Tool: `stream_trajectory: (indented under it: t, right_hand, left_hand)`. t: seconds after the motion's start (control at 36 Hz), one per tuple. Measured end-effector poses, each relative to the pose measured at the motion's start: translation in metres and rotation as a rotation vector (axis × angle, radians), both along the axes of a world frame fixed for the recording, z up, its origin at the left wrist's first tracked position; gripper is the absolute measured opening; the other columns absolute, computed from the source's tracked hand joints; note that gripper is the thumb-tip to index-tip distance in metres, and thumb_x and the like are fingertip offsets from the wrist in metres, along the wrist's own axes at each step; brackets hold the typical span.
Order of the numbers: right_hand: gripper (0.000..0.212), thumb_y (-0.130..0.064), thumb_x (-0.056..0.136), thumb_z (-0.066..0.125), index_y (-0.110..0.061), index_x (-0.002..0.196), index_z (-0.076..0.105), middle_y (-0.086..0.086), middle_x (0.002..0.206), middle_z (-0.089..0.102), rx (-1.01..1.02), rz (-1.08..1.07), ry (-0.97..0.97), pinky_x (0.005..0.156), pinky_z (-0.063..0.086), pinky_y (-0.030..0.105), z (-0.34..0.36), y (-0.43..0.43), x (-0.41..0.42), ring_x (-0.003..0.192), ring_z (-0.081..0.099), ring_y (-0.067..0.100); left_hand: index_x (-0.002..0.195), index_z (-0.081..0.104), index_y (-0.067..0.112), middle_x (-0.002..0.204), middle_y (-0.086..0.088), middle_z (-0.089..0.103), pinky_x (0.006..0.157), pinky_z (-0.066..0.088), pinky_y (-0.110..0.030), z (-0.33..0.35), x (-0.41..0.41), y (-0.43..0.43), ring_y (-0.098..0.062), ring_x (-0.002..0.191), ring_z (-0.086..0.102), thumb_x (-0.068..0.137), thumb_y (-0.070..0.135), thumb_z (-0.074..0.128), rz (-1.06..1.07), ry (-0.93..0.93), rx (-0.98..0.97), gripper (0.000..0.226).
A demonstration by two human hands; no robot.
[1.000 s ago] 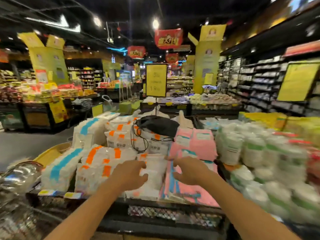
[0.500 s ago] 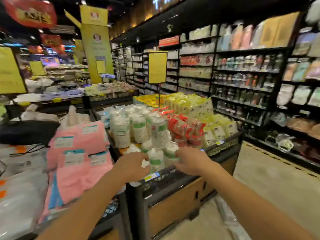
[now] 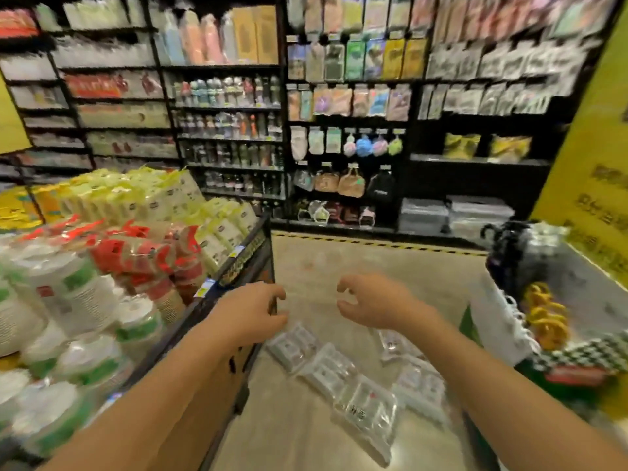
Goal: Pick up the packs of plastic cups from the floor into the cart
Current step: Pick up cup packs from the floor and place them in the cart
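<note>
Head view: both hands, left hand (image 3: 249, 312) and right hand (image 3: 375, 305), fingers spread and empty; better crouch low over the packs of plastic cups (image 3: 339, 375) on the floor (image 3: 356, 260).

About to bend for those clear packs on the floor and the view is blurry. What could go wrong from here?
1. The clear packs lie scattered and overlapping; grabbing one may drag or crush another.
2. Both hands, left hand and right hand, are empty above them; slippery film could slide out.
3. The display stand corner is close beside the left arm; bending may bump it.
</note>
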State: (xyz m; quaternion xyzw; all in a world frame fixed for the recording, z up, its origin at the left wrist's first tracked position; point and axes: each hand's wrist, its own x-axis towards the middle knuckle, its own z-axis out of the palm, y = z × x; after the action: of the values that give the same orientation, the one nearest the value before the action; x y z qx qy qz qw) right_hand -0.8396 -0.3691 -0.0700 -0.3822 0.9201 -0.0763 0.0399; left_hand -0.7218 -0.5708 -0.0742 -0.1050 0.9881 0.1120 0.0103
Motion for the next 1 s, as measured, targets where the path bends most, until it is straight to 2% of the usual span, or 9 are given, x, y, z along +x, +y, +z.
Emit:
stream_trajectory:
  t: [0.06, 0.22, 0.36, 0.56, 0.67, 0.75, 0.83, 1.0]
  right_hand:
    - [0.042, -0.047, 0.095, 0.053, -0.028, 0.133, 0.055, -0.005, 0.132, 0.059, 0.013, -0.077, -0.002, 0.087, 0.048, 0.033, -0.004, 0.023, -0.006, 0.116, 0.057, 0.018]
    - [0.042, -0.047, 0.096, 0.053, -0.027, 0.132, 0.056, -0.005, 0.131, 0.059, 0.047, -0.220, -0.008, 0.084, 0.051, 0.034, -0.012, 0.082, -0.038, 0.115, 0.058, 0.019]
    - [0.046, -0.049, 0.094, 0.052, -0.027, 0.134, 0.055, -0.001, 0.127, 0.063, 0.030, -0.307, -0.040, 0.091, 0.053, 0.042, -0.024, 0.124, -0.078, 0.112, 0.060, 0.023]
    - [0.043, -0.050, 0.094, 0.051, -0.027, 0.130, 0.057, -0.002, 0.121, 0.066, 0.045, -0.342, -0.038, 0.084, 0.055, 0.038, -0.053, 0.169, -0.145, 0.106, 0.062, 0.022]
    - [0.045, -0.050, 0.091, 0.049, -0.028, 0.130, 0.057, 0.000, 0.117, 0.067, 0.060, -0.365, -0.072, 0.081, 0.057, 0.041, -0.068, 0.184, -0.181, 0.101, 0.064, 0.024]
    - [0.046, -0.051, 0.093, 0.047, -0.027, 0.131, 0.056, -0.001, 0.120, 0.066, 0.053, -0.379, -0.088, 0.083, 0.056, 0.041, -0.075, 0.190, -0.205, 0.105, 0.064, 0.024]
    - [0.044, -0.051, 0.094, 0.048, -0.027, 0.131, 0.056, -0.001, 0.122, 0.066, 0.055, -0.398, -0.096, 0.085, 0.055, 0.042, -0.084, 0.191, -0.230, 0.106, 0.063, 0.025]
    - [0.045, -0.051, 0.094, 0.048, -0.028, 0.132, 0.055, -0.002, 0.125, 0.064, 0.028, -0.457, -0.129, 0.086, 0.054, 0.043, -0.104, 0.178, -0.284, 0.108, 0.062, 0.024]
  left_hand:
    - [0.132, 0.053, 0.030, 0.128, 0.006, 0.060, 0.093, 0.051, -0.037, -0.005, -0.021, 0.014, -0.014, 0.113, 0.058, 0.091, 0.051, 0.050, -0.050, 0.001, 0.005, 0.046]
    - [0.137, 0.049, 0.031, 0.133, 0.005, 0.056, 0.094, 0.048, -0.033, -0.018, -0.083, 0.062, -0.015, 0.115, 0.057, 0.093, 0.050, 0.050, -0.179, -0.003, 0.005, 0.048]
    - [0.136, 0.051, 0.031, 0.131, 0.006, 0.058, 0.093, 0.045, -0.030, -0.026, -0.139, 0.097, -0.014, 0.117, 0.056, 0.092, 0.051, 0.051, -0.244, -0.003, 0.018, 0.048]
    - [0.134, 0.053, 0.028, 0.128, 0.004, 0.059, 0.087, 0.045, -0.027, -0.041, -0.214, 0.139, -0.012, 0.106, 0.056, 0.092, 0.046, 0.054, -0.289, -0.023, 0.060, 0.045]
    - [0.133, 0.054, 0.028, 0.127, 0.004, 0.060, 0.089, 0.047, -0.030, -0.050, -0.248, 0.150, -0.011, 0.099, 0.055, 0.092, 0.045, 0.054, -0.282, -0.035, 0.106, 0.045]
    - [0.133, 0.054, 0.027, 0.126, 0.004, 0.060, 0.093, 0.048, -0.032, -0.055, -0.275, 0.152, -0.013, 0.110, 0.057, 0.092, 0.044, 0.054, -0.284, -0.047, 0.114, 0.045]
    - [0.134, 0.053, 0.028, 0.127, 0.004, 0.060, 0.094, 0.049, -0.034, -0.060, -0.304, 0.150, -0.014, 0.111, 0.058, 0.092, 0.045, 0.055, -0.284, -0.058, 0.117, 0.046]
    - [0.137, 0.052, 0.025, 0.131, 0.001, 0.058, 0.095, 0.045, -0.030, -0.081, -0.366, 0.132, -0.016, 0.118, 0.056, 0.094, 0.041, 0.055, -0.296, -0.082, 0.158, 0.046]
